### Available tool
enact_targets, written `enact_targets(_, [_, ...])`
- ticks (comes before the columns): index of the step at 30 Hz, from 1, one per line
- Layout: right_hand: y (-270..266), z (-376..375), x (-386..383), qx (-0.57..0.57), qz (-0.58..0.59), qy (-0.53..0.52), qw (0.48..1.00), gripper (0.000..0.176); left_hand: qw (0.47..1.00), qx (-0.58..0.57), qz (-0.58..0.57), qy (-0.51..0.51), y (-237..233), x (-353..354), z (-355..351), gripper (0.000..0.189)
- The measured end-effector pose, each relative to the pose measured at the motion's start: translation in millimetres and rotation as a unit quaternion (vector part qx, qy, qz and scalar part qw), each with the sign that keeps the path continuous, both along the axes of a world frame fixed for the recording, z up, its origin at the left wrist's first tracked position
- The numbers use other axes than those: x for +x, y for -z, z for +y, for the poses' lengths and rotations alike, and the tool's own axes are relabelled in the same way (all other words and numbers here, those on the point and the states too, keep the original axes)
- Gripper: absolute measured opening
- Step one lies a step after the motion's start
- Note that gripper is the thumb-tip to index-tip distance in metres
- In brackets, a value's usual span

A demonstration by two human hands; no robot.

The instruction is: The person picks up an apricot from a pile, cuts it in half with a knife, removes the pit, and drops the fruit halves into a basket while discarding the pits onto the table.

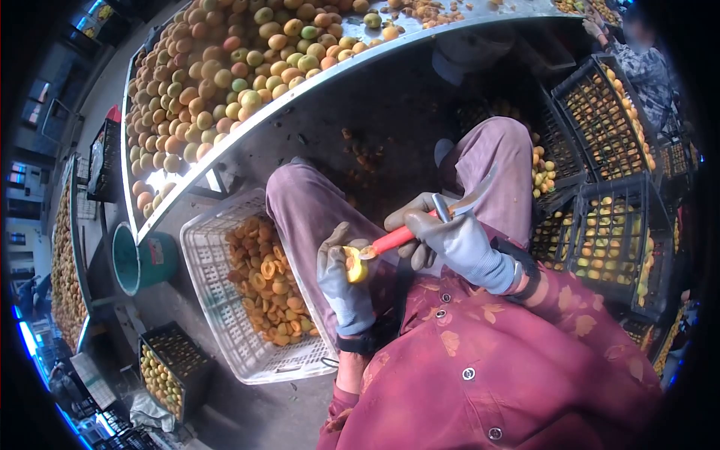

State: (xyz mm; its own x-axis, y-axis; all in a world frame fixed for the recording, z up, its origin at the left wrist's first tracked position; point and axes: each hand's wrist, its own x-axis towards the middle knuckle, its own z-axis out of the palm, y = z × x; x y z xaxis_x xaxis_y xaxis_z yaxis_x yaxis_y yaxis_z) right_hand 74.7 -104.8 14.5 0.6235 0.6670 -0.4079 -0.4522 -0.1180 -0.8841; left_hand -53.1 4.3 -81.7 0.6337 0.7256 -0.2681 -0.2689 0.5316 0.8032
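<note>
My left hand (341, 289), in a grey-coated glove, is closed around a yellow apricot (355, 265) that is cut open. In my gloved right hand (450, 238) is a red-handled knife (394, 239), its curved metal blade pointing up and away. The near end of the red handle lies at the apricot, beside a small brownish piece that may be the stone. Both hands are over my lap. Left of my knees, a white plastic crate (214, 300) holds many orange apricot halves (270, 281).
A metal-edged table (247, 124) heaped with whole apricots (202, 82) stands ahead. Black crates (607, 187) of fruit are stacked at right. A green bucket (142, 259) and another black crate (169, 367) stand at left. Another person (641, 75) is at the upper right.
</note>
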Motion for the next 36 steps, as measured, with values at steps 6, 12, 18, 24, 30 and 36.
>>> enact_targets(6, [0.9, -0.4, -7.9, 0.004, 0.001, -0.005, 1.0, 0.019, 0.998, 0.02, 0.046, -0.049, -1.7, 8.6, -3.3, 0.041])
enact_targets(12, [10.7, 0.7, -4.5, -0.026, -0.02, -0.003, 0.999, 0.019, 0.996, -0.086, 0.016, -0.009, -0.3, 7.3, -0.8, 0.052])
enact_targets(18, [19.0, 1.8, 2.4, 0.001, -0.085, -0.004, 0.996, 0.02, 0.993, -0.09, -0.053, 0.045, 1.1, 4.2, 5.4, 0.054])
enact_targets(24, [8.1, 7.8, 14.1, -0.115, -0.025, -0.016, 0.993, 0.022, 0.972, -0.113, -0.11, 0.172, 4.5, -9.8, 14.1, 0.078])
enact_targets(30, [-10.0, 2.8, 10.9, -0.084, 0.009, 0.026, 0.996, 0.017, 0.983, -0.057, -0.047, 0.169, 8.5, -8.7, 10.4, 0.072])
enact_targets(36, [-2.9, -5.5, -2.5, -0.059, 0.033, 0.008, 0.998, 0.012, 0.988, -0.067, -0.066, 0.123, 17.4, -4.2, 6.8, 0.053])
